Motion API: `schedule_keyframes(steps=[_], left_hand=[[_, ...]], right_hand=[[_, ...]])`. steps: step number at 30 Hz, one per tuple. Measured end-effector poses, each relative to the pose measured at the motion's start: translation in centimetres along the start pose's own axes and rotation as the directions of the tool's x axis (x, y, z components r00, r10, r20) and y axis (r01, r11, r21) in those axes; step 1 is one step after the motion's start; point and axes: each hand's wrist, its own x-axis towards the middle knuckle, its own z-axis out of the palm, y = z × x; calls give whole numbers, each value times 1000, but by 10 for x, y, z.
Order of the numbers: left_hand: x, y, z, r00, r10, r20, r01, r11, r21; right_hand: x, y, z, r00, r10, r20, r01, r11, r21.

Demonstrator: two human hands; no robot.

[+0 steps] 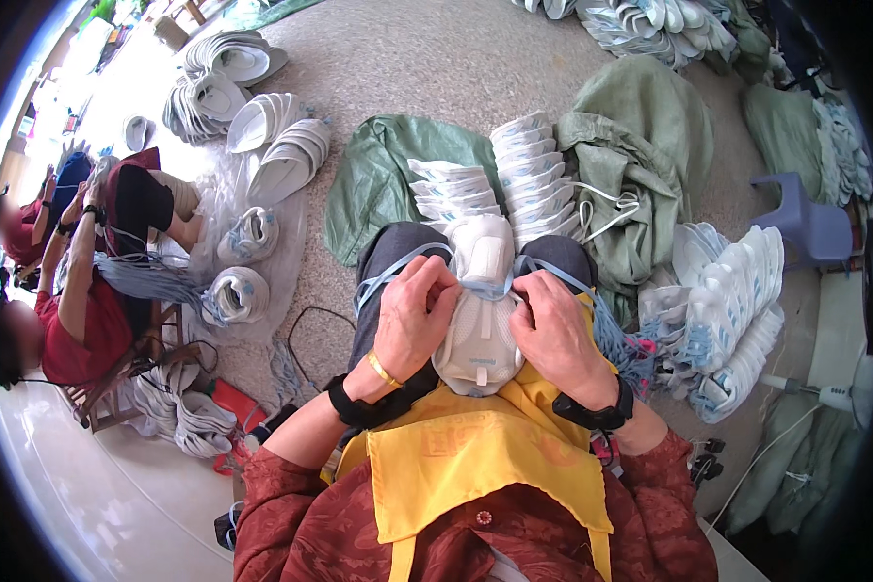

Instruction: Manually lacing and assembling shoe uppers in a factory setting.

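Observation:
A white shoe upper [480, 344] lies across my lap, its mesh tongue end toward me. A light blue shoelace [485, 289] runs across it between my two hands. My left hand [407, 312] pinches the lace at the shoe's left side, fingers curled together. On the opposite side my right hand [555, 325] is closed in a similar pinch on the lace. Loose lengths of lace pass over both my knees. Beside my right knee hangs a bundle of blue laces [623, 341]. A yellow apron [485, 475] covers my front below the shoe.
Stacks of white uppers [532, 179] stand beyond my knees, next to a green plastic sack [388, 160] and a green cloth sack [640, 116]. More uppers [732, 301] are piled right, near a purple stool [805, 221]. Two people sit left, one in a red shirt [92, 325].

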Motion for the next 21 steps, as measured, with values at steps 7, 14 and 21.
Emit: schedule_keyframes(steps=[7, 14, 21], left_hand=[[-1, -2, 0, 1000, -7, -5, 7, 1000, -13], [-1, -3, -1, 1000, 14, -4, -14, 1000, 1], [0, -6, 0, 998, 54, 23, -55, 998, 24]], right_hand=[[-4, 1, -1, 999, -26, -43, 29, 997, 72], [-2, -10, -14, 996, 81, 46, -86, 989, 123], [4, -24, -16, 945, -147, 292, 272, 847, -456]])
